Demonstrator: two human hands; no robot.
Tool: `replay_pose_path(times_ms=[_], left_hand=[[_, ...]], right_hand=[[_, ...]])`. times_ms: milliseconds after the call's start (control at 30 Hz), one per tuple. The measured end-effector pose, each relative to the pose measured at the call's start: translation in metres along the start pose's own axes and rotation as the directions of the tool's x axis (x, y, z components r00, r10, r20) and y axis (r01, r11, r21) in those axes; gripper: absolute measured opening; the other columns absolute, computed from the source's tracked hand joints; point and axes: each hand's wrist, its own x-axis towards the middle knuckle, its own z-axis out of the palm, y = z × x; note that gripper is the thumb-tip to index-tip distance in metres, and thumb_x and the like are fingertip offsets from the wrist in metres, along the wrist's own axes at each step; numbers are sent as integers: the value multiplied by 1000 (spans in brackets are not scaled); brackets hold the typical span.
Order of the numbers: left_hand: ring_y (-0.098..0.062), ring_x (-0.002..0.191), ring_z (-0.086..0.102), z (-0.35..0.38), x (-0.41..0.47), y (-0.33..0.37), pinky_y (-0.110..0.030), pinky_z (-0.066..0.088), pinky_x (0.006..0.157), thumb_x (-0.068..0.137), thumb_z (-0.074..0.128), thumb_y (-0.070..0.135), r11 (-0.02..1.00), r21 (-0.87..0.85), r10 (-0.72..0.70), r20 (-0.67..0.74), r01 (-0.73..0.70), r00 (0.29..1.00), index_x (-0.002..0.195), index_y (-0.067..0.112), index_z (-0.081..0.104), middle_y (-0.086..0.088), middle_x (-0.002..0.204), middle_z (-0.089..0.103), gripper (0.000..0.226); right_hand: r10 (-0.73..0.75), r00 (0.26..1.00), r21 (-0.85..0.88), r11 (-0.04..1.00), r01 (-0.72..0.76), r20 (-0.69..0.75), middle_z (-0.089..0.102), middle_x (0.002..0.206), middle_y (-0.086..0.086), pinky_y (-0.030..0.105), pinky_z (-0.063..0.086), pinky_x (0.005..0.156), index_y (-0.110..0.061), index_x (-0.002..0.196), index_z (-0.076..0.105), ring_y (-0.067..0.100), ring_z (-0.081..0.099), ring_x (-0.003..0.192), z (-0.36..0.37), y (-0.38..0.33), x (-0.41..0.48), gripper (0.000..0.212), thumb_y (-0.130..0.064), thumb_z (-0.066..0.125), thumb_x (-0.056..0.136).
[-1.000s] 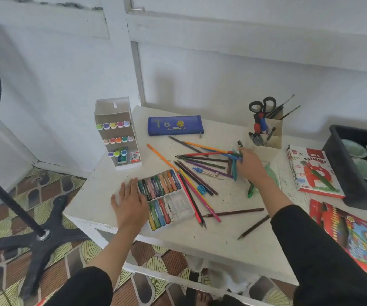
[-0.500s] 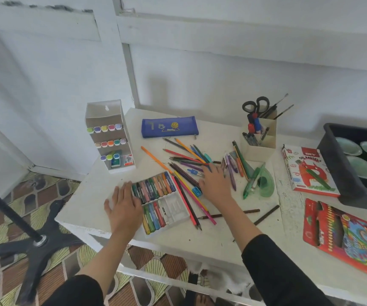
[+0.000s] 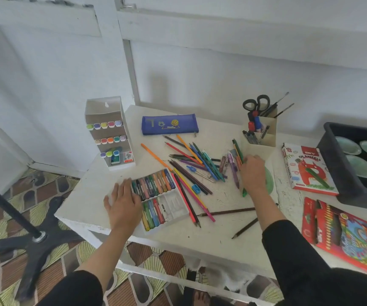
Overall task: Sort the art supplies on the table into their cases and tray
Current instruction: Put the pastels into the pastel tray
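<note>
since half a second ago your right hand [image 3: 253, 173] has gone from the middle of the pencil pile to the right, and now it lies over the loose pens [image 3: 233, 167] just in front of the cream desk organizer [image 3: 264, 138]. your left hand [image 3: 125, 202] has stayed in its place. it is flat with straight fingers and presses on the left end of the white pastel tray [image 3: 174, 204], over the first oil pastels [image 3: 154, 184].

your right hand shows only its back. the fingers bend down to the pens, and it is not possible to tell if they already pinch one. between your two hands the coloured pencils [image 3: 191, 172] lie crossed on the table [image 3: 222, 235].

the pens are probably light, stiff and smooth, so they may roll; take one near its middle, between thumb and two fingers. the pastels look soft and may break, so do not squeeze them.

a green thing [image 3: 269, 180], maybe a protractor, is half hidden behind your right hand, and a green pen [image 3: 244, 192] shows only its tip beside your wrist.
</note>
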Motion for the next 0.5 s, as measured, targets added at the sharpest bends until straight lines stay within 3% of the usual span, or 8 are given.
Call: replay_pose_path(times_ms=[100,200,367,500], left_hand=[[-19,145,17,-1,0,0,-49,5,117,98,34,24,1000,3,2,-4,-2,1000,146,20,30,-1,152,32,48],[-19,145,17,-2,-1,0,-49,4,117,98,34,24,1000,1,4,-5,-4,1000,146,20,30,0,153,32,49],[-19,145,17,-1,0,0,-49,4,116,98,35,23,1000,-1,0,-5,0,1000,146,20,30,0,152,32,48],[-19,145,17,-1,0,0,-50,5,116,98,35,23,1000,0,2,-2,-2,1000,146,20,30,0,152,32,49]], right_hand=[[11,997,-37,999,-8,75,58,98,21,39,42,82,3,93,67,35,51,99,2,17,8,16,-10,59,89],[5,997,-36,999,-2,83,59,92,18,39,45,79,1,85,68,34,52,99,6,20,6,18,-17,66,85],[41,995,-176,984,-24,89,55,104,19,41,49,79,0,94,67,34,46,108,8,12,-1,28,-28,63,87],[86,996,0,996,-86,37,59,90,18,34,43,66,1,78,69,34,53,94,13,19,2,33,-32,66,84]])
